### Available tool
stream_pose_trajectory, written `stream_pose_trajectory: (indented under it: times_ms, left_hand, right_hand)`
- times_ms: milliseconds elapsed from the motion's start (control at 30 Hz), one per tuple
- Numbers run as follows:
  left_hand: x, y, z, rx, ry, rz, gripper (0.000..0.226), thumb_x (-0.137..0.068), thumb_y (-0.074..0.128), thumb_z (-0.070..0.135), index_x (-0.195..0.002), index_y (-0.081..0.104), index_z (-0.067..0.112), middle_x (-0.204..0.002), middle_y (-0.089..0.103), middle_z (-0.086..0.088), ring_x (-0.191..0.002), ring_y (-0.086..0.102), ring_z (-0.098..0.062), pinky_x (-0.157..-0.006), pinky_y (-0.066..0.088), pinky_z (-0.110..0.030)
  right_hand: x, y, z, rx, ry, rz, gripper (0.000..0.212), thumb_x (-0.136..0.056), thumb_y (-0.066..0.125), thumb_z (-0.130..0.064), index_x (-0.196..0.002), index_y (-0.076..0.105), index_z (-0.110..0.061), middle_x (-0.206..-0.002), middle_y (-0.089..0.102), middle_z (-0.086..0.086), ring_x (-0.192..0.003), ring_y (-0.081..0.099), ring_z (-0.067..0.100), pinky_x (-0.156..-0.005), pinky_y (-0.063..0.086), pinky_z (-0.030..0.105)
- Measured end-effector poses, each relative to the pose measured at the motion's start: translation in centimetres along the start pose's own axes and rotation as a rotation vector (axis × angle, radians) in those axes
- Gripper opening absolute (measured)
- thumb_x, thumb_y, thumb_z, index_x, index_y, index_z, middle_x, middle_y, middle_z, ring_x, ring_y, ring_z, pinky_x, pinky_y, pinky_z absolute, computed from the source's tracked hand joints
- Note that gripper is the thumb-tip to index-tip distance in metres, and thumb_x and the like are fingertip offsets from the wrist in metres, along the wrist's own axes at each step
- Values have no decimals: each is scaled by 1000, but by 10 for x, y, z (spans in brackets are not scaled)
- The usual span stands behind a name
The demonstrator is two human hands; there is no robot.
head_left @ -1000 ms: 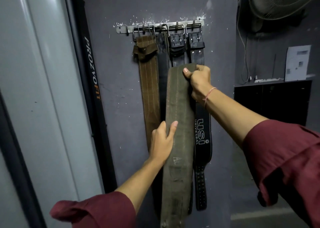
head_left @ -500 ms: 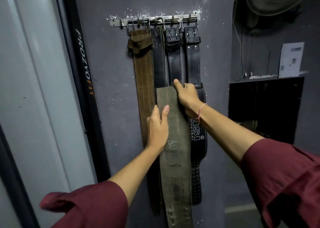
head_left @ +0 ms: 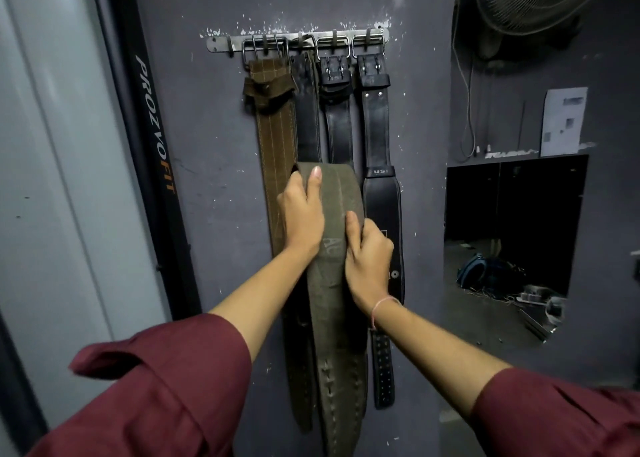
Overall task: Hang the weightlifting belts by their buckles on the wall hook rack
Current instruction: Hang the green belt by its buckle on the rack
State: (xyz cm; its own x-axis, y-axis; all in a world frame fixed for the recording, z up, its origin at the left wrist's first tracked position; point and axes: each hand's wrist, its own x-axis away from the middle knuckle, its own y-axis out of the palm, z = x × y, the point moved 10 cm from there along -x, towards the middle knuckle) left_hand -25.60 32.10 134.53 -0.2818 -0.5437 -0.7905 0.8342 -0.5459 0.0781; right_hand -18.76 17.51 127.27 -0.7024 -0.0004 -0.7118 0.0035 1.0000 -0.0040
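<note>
A metal hook rack point(head_left: 221, 43) is fixed high on the dark wall. Hanging from it by their buckles are a brown stitched belt point(head_left: 275, 127) and three black belts point(head_left: 377, 127). In front of them I hold a wide olive-green belt point(head_left: 334, 318), folded over at its top, below the rack; its buckle is out of sight. My left hand point(head_left: 301, 214) grips the belt's upper left edge with the thumb on its face. My right hand point(head_left: 367, 259) grips its right edge a little lower.
A black upright post lettered PROZVOFIT point(head_left: 152, 127) stands to the left of the belts. A wall fan point(head_left: 526, 2) hangs at the upper right above a cable and a paper sheet point(head_left: 562, 120). Below is a dark opening point(head_left: 512, 196) with a bag point(head_left: 485, 273) on the floor.
My right hand has come down from the olive belt's top to its right edge. My left hand has risen to the top left edge. The belt's folded top sits lower than a second ago.
</note>
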Motion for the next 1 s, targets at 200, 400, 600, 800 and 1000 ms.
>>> stream_pose_trajectory:
  times_ms: [200,400,600,800,1000]
  left_hand:
    - [-21,-4,10,-14,-4,39,51,-103,50,36,-85,55,-11,-73,56,-20,-68,48,-18,-68,48,-47]
    - [-38,-24,-5,-82,-9,82,39,-103,50,35,-77,52,5,-72,46,-9,-68,42,-17,-61,37,-38]
    - [-34,-18,4,-132,34,68,38,-105,45,32,-75,43,9,-65,42,-2,-58,36,-10,-53,30,-22]
    - [-22,-24,-4,-142,18,84,40,-108,38,30,-75,45,8,-60,43,7,-52,39,-5,-51,30,-23]
    - [5,-33,-25,-157,-59,131,45,-108,34,29,-69,42,9,-57,41,6,-50,41,-6,-52,23,-26]
  right_hand:
    - [36,7,35,-16,22,-73,48,-97,43,-53,-68,39,-15,-56,49,-1,-49,45,10,-52,37,37]
    - [96,30,90,-109,227,-478,35,-93,61,-46,-107,70,-15,-102,76,-5,-99,71,4,-88,58,34]
    - [29,50,50,-266,275,-375,42,-97,48,-41,-128,60,-14,-125,68,1,-120,62,17,-108,46,43]
    - [-32,58,-18,-521,286,-430,28,-92,51,-8,-116,63,1,-102,71,9,-96,67,20,-87,54,33]
    - [-59,83,-22,-384,460,-602,39,-91,69,-34,-97,69,5,-88,75,16,-77,72,23,-70,60,31]
